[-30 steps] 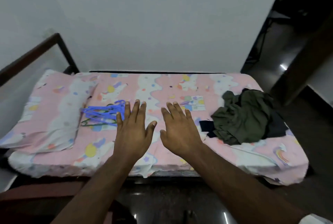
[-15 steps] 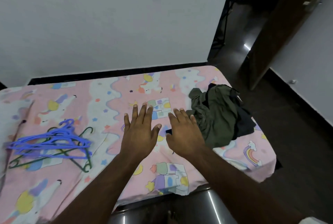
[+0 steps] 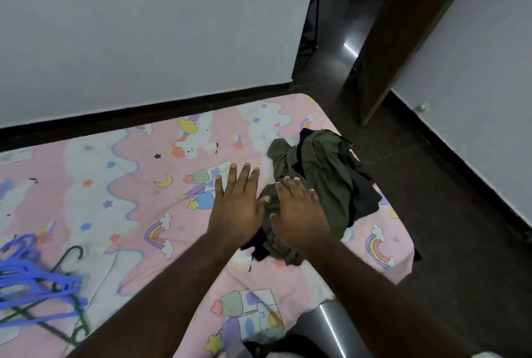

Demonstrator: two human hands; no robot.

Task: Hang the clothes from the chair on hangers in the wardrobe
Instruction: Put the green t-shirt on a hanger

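Our clothes (image 3: 322, 182) lie in a crumpled heap on the bed (image 3: 138, 185), near its right end. The heap is a green piece mixed up with a dark one. Our left hand (image 3: 236, 208) is flat just beside the heap, fingers straight and a little spread, holding nothing. Our right hand (image 3: 299, 213) is flat over the near edge of the heap, fingers straight too; we cannot tell if it presses down. The hangers (image 3: 34, 280) lie well apart, at the left.

We think the clothes are soft, light and floppy. They will sag and may tangle together. We should pinch just the green piece near its top edge, maybe the collar or shoulders, and lift it free of the dark one.
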